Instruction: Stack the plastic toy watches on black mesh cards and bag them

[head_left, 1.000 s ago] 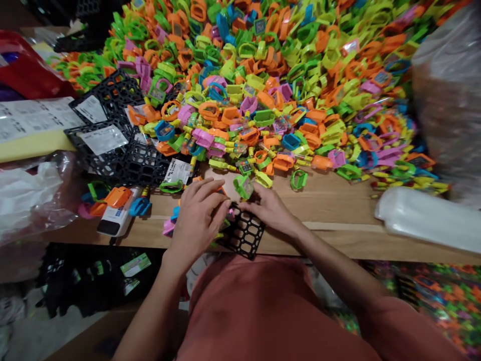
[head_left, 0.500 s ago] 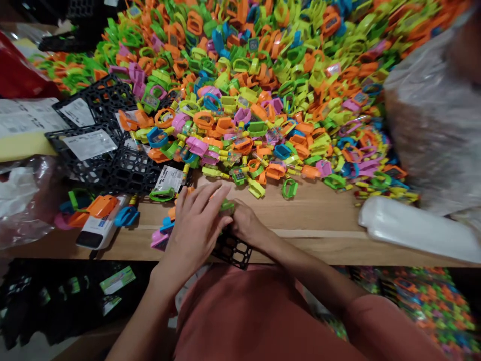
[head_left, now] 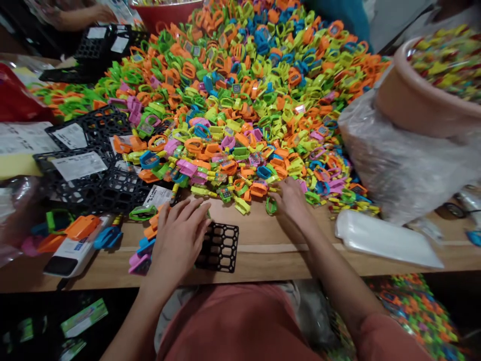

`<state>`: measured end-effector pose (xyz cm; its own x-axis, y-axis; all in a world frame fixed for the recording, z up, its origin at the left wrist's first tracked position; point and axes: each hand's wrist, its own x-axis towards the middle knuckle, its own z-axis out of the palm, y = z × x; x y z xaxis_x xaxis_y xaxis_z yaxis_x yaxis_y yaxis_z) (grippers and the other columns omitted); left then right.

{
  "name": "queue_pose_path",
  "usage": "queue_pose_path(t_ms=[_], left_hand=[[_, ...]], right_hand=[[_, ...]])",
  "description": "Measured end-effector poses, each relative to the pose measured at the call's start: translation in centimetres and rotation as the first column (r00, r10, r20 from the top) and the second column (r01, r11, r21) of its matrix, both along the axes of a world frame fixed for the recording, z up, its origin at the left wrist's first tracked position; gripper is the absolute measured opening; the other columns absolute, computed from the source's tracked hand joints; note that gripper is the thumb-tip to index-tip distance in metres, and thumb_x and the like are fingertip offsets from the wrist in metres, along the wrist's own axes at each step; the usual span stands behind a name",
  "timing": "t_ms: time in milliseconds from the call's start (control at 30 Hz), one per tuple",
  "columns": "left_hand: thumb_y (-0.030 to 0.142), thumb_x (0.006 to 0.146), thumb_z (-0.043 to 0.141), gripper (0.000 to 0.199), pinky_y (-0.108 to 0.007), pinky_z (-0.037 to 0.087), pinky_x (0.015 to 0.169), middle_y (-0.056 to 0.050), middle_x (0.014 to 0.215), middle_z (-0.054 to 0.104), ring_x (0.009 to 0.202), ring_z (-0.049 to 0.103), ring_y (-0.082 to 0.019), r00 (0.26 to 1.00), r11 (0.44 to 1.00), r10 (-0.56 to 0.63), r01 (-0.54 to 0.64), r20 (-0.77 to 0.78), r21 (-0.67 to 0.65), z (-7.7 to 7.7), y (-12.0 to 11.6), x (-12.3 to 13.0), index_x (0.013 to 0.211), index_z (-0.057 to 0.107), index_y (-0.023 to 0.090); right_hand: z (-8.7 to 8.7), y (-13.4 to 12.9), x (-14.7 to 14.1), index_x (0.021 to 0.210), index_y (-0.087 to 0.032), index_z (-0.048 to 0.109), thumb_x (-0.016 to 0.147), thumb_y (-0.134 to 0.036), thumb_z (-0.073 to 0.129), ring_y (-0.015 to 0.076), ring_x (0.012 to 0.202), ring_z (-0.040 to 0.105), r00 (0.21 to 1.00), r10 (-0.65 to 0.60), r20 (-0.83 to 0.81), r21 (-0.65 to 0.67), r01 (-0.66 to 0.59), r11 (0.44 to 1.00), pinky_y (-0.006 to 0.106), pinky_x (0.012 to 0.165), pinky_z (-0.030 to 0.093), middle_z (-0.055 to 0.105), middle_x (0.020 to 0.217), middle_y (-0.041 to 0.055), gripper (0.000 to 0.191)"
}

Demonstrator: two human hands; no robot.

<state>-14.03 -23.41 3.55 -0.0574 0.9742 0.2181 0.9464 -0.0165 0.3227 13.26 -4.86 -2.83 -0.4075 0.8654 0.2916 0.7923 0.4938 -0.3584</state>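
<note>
My left hand [head_left: 182,230] rests over the left part of a black plastic grid [head_left: 225,245] at the table's front edge. Its fingers are bent and close together, and whatever lies beneath them is mostly hidden. Orange, blue and pink toy watches [head_left: 141,263] stick out to the left of that hand. My right hand [head_left: 291,200] reaches to the near edge of a big pile of colourful toy watches [head_left: 240,110]; its fingertips are among the pieces, beside a green watch [head_left: 270,206], and their grip is unclear.
Black grids with white labels [head_left: 78,165] and a white device [head_left: 71,255] lie at left. At right are a roll of clear plastic [head_left: 387,240], a plastic bag [head_left: 398,155] and a pink tub [head_left: 424,100]. A person's arm [head_left: 80,17] shows at top left.
My right hand has left the grid and my left hand, moving right and forward to the pile. More of the grid shows. The camera view has shifted, bringing the pink tub into sight.
</note>
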Motion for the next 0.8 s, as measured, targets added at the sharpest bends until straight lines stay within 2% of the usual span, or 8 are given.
queue_pose_path(t_ms=[100, 233, 367, 500, 567, 667, 733, 800], left_hand=[[0.033, 0.105, 0.045, 0.041, -0.063, 0.035, 0.119, -0.012, 0.145, 0.063, 0.135, 0.054, -0.035, 0.999, 1.000, -0.007, 0.006, 0.045, 0.007, 0.4, 0.2, 0.1, 0.140, 0.061, 0.019], [0.037, 0.107, 0.042, 0.044, -0.058, 0.035, 0.122, -0.011, 0.153, 0.056, 0.146, 0.045, -0.032, 0.997, 0.997, -0.048, 0.044, 0.063, 0.060, 0.5, -0.7, 0.1, 0.145, 0.055, 0.019], [0.038, 0.108, 0.040, 0.046, -0.060, 0.035, 0.123, -0.012, 0.157, 0.053, 0.150, 0.040, -0.035, 0.999, 0.999, -0.041, 0.041, -0.001, -0.009, 0.4, -1.3, 0.3, 0.145, 0.056, 0.016], [0.031, 0.107, 0.039, 0.045, -0.059, 0.033, 0.124, -0.010, 0.160, 0.049, 0.152, 0.038, -0.033, 0.999, 0.997, -0.015, 0.012, -0.036, -0.082, 0.5, -1.1, 0.8, 0.147, 0.055, 0.017], [0.028, 0.107, 0.039, 0.045, -0.058, 0.031, 0.125, -0.009, 0.161, 0.047, 0.153, 0.037, -0.032, 0.999, 0.995, -0.004, 0.001, -0.036, -0.104, 0.7, -1.0, 0.9, 0.148, 0.053, 0.018], [0.024, 0.106, 0.040, 0.046, -0.056, 0.028, 0.127, -0.008, 0.162, 0.047, 0.154, 0.037, -0.030, 1.000, 0.991, 0.001, -0.004, -0.024, -0.132, 0.9, -0.8, 1.1, 0.150, 0.052, 0.019], [0.021, 0.105, 0.039, 0.046, -0.056, 0.027, 0.127, -0.007, 0.162, 0.047, 0.154, 0.037, -0.029, 1.000, 0.989, 0.001, -0.003, -0.019, -0.147, 0.9, -0.7, 1.1, 0.150, 0.051, 0.020], [0.019, 0.105, 0.039, 0.047, -0.056, 0.027, 0.127, -0.007, 0.162, 0.047, 0.154, 0.036, -0.028, 1.000, 0.987, -0.001, -0.003, -0.020, -0.159, 1.0, -0.7, 1.1, 0.150, 0.051, 0.020]], right_hand=[[-0.3, 0.1, 0.5, 0.093, -0.017, 0.069, 0.089, -0.020, 0.059, 0.0302, 0.093, 0.058, 1.000, 0.008, 0.025, -0.049, -0.006, 0.999, 0.041, 0.083, 0.047, 0.064, 0.094, 0.0131, 0.011], [0.1, -2.5, -0.5, 0.095, -0.019, 0.064, 0.091, -0.024, 0.056, 0.0259, 0.083, 0.059, 0.989, 0.034, -0.147, -0.111, -0.051, 0.993, 0.037, 0.077, 0.046, 0.067, 0.090, 0.0090, 0.010], [0.5, -4.8, -2.0, 0.107, -0.019, 0.067, 0.095, -0.032, 0.059, 0.0228, 0.081, 0.059, 0.943, 0.053, -0.330, -0.149, -0.108, 0.983, 0.035, 0.077, 0.047, 0.067, 0.097, 0.0076, 0.019], [0.6, -6.4, -3.2, 0.100, -0.019, 0.071, 0.091, -0.031, 0.066, 0.0214, 0.079, 0.058, 0.892, 0.041, -0.450, -0.238, -0.164, 0.957, 0.034, 0.076, 0.047, 0.067, 0.094, 0.0061, 0.016], [0.4, -7.8, -4.0, 0.097, -0.019, 0.071, 0.090, -0.031, 0.067, 0.0208, 0.079, 0.059, 0.838, 0.029, -0.545, -0.357, -0.263, 0.896, 0.033, 0.076, 0.048, 0.067, 0.089, 0.0045, 0.014], [-0.6, -10.7, -5.6, 0.093, -0.019, 0.070, 0.089, -0.034, 0.070, 0.0201, 0.080, 0.061, 0.765, 0.008, -0.644, -0.533, -0.457, 0.712, 0.032, 0.075, 0.049, 0.068, 0.086, 0.0033, 0.016], [-1.4, -12.7, -6.8, 0.090, -0.018, 0.069, 0.089, -0.034, 0.070, 0.0193, 0.079, 0.061, 0.741, 0.023, -0.671, -0.588, -0.550, 0.593, 0.031, 0.074, 0.050, 0.068, 0.085, 0.0026, 0.015], [-2.2, -14.2, -7.9, 0.089, -0.018, 0.069, 0.090, -0.030, 0.067, 0.0186, 0.078, 0.061, 0.723, 0.070, -0.688, -0.585, -0.609, 0.536, 0.030, 0.075, 0.050, 0.068, 0.084, 0.0018, 0.012]])
